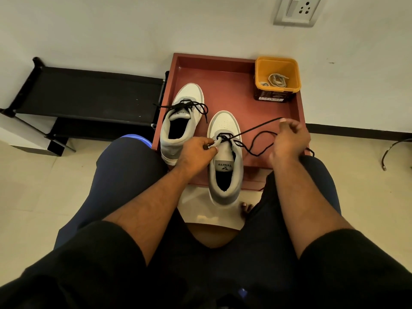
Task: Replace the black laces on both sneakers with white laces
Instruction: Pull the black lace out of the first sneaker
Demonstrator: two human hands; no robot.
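Unlacing the near sneaker, right hand pinching a black lace and drawing it out to the right, taut from the eyelets to the fingertips, a slack loop trailing below. Left hand curled round the upper by the tongue, steadying the shoe, apparently gripping the eyelet flap; exact hold hard to make out. Judged an early step: black cord partly freed on this shoe, nothing white threaded anywhere yet. Next move likely calls for working the remaining crossings loose near the toe, then pulling the cord clear without dragging the shoe off the tray's near edge.

Far sneaker, to the left, fully strung with its own black lace, ends loose over the collar. White laces coiled flat inside an orange tub at the far right corner of the red tray. Smooth white toe caps, soft grey collars, thin round cord, glossy square-sided plastic. Black rack to the left against a pale wall; wall socket above.
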